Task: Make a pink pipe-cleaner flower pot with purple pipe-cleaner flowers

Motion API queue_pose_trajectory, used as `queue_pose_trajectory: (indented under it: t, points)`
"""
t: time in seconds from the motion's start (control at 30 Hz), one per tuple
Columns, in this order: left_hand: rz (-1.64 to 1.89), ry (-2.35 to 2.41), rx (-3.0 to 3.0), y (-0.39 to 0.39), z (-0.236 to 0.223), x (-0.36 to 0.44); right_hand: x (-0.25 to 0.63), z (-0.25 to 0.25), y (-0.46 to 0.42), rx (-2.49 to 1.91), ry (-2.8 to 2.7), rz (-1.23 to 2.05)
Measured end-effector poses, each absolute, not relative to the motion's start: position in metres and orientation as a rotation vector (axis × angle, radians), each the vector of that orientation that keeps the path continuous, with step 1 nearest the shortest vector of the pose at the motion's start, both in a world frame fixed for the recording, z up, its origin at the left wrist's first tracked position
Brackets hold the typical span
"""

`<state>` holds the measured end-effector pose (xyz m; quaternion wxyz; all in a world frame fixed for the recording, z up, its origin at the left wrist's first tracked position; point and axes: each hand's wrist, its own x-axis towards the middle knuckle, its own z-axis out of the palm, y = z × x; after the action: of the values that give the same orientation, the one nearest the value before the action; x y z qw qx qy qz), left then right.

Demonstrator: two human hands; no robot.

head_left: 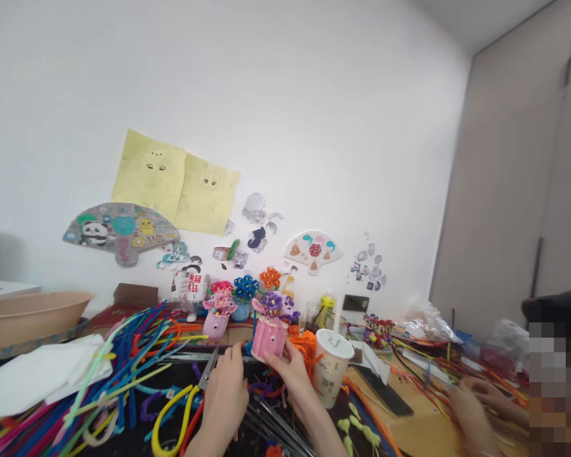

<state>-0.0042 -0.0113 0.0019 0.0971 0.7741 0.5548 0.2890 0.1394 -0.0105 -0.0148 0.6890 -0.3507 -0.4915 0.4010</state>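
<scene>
"Where are the hands?"

"The person's right hand (292, 374) is closed on the pink pot (269, 339), fingers low on its front and side. The left hand (226, 384) is beside the pot's other side, just apart from the right; whether its fingers pinch anything, one cannot tell."

"And the pot itself?"

"Held upright above the cluttered table, purple flowers (273, 304) on top, between the left hand and the paper cup (332, 368). Behind it and to the left is a smaller pink pot (215, 325); the scissors (203, 381) lie by the left wrist."

"Heavy, would one say?"

"Probably light. The ribbed, fuzzy wall looks soft and grippy rather than slippery, and might dent under a hard squeeze."

"So where should it be held?"

"Low around the wall, as the right hand has it. The flowers look the fragile part: their petals could bend, so fingers are better kept off them."
</scene>
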Motion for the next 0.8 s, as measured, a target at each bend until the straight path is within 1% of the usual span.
queue_pose_trajectory:
  t: [0.17,0.6,0.8]
  points:
    - [0.924,1.613,2.285,-0.01,0.0,-0.005,0.142,-0.017,-0.008,-0.775,-1.07,0.94]
    - [1.231,1.476,2.188,-0.004,-0.005,-0.008,0.14,-0.028,-0.003,-0.742,-1.055,0.801]
    - [1.322,1.464,2.098,-0.016,0.008,-0.012,0.135,-0.024,-0.008,-0.743,-1.055,0.848]
